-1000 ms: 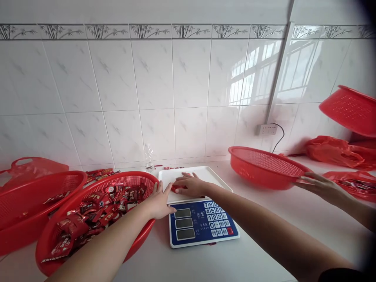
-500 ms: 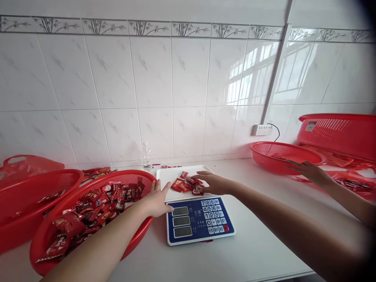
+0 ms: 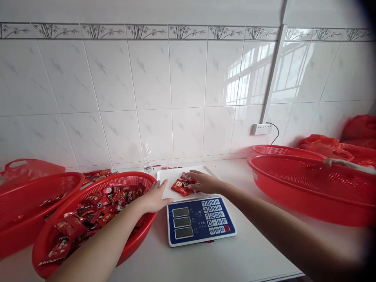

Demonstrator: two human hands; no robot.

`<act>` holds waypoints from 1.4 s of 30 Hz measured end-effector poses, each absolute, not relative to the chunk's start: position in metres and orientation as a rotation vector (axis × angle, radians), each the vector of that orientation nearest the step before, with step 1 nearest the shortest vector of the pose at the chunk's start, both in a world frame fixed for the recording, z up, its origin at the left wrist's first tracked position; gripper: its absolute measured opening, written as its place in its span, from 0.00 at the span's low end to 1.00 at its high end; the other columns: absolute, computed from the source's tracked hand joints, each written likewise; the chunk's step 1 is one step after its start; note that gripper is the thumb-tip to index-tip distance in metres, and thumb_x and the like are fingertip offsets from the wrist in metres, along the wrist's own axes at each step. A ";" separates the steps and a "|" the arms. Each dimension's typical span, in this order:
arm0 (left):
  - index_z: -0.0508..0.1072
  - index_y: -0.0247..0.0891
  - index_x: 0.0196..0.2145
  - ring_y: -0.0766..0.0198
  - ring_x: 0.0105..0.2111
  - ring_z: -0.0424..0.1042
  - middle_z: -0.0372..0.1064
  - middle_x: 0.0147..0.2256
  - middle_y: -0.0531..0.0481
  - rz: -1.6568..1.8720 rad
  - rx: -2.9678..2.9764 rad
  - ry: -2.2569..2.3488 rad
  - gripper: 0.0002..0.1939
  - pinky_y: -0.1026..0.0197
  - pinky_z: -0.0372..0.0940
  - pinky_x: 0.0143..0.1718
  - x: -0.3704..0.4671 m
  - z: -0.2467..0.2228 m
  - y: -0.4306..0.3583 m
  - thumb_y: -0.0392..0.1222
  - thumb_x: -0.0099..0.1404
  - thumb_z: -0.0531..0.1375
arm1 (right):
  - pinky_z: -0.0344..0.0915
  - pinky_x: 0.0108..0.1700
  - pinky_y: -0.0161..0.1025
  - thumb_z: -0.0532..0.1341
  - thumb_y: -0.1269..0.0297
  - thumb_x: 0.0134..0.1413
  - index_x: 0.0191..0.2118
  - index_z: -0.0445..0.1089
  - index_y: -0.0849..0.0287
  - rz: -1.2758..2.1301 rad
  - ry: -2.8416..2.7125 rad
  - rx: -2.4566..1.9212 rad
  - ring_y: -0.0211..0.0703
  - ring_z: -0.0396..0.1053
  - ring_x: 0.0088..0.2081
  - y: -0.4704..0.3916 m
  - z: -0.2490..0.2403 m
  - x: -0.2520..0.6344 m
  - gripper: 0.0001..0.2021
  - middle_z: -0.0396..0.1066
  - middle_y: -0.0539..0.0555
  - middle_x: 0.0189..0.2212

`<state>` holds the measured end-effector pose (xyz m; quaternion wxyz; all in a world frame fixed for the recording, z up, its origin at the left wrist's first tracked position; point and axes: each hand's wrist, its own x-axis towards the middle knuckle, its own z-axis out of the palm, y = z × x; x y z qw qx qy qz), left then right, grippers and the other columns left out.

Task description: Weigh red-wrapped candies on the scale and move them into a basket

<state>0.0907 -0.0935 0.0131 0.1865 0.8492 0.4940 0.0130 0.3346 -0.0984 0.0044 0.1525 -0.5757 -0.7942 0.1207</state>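
My right hand [image 3: 205, 183] reaches over the white weighing tray [image 3: 164, 176] from the right. Its thumb and fingers are closed round some small red candy packets [image 3: 181, 187], and part of the pile is hidden beneath the hand. My left hand [image 3: 154, 197] rests by the right rim of a red plastic basket [image 3: 146, 177], fingers apart, holding nothing. Inside that basket is a heap of red-wrapped candies [image 3: 100, 205]. In front of the tray is the scale's blue panel [image 3: 201, 221], with its number keys and three displays.
On the left stand another red basket [image 3: 70, 181] and a red plastic bag [image 3: 35, 168]. A clear bottle [image 3: 147, 158] is against the wall. At right, a large red basket [image 3: 293, 192] has another person's hand [image 3: 337, 162] at its rim. A power strip [image 3: 262, 129] hangs behind.
My right hand has moved slightly left, closing over the packets. My left hand stays almost in place. The large red basket at right has come down and forward, in front of the other basket.
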 end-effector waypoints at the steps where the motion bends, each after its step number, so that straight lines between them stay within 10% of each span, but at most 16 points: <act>1: 0.34 0.37 0.63 0.55 0.62 0.26 0.26 0.63 0.41 0.056 2.400 1.376 0.42 0.53 0.36 0.59 0.089 0.013 -0.091 0.56 0.59 0.50 | 0.50 0.56 0.47 0.52 0.41 0.48 0.61 0.49 0.51 0.352 -2.283 -1.656 0.53 0.48 0.59 -0.097 0.004 0.330 0.36 0.47 0.55 0.61; 24: 0.39 0.41 0.63 0.55 0.61 0.25 0.24 0.63 0.44 0.000 2.445 1.341 0.41 0.51 0.35 0.59 0.082 0.012 -0.088 0.63 0.58 0.47 | 0.55 0.26 0.33 0.43 0.48 0.56 0.35 0.69 0.53 -0.085 -1.745 -1.725 0.38 0.66 0.26 -0.053 0.002 0.324 0.21 0.72 0.49 0.26; 42: 0.40 0.43 0.62 0.56 0.61 0.25 0.26 0.63 0.45 0.007 2.422 1.342 0.41 0.48 0.37 0.59 0.082 0.014 -0.090 0.62 0.57 0.49 | 0.61 0.33 0.54 0.52 0.43 0.47 0.46 0.68 0.61 -0.251 -1.455 -2.299 0.66 0.64 0.43 -0.124 0.015 0.509 0.28 0.66 0.71 0.45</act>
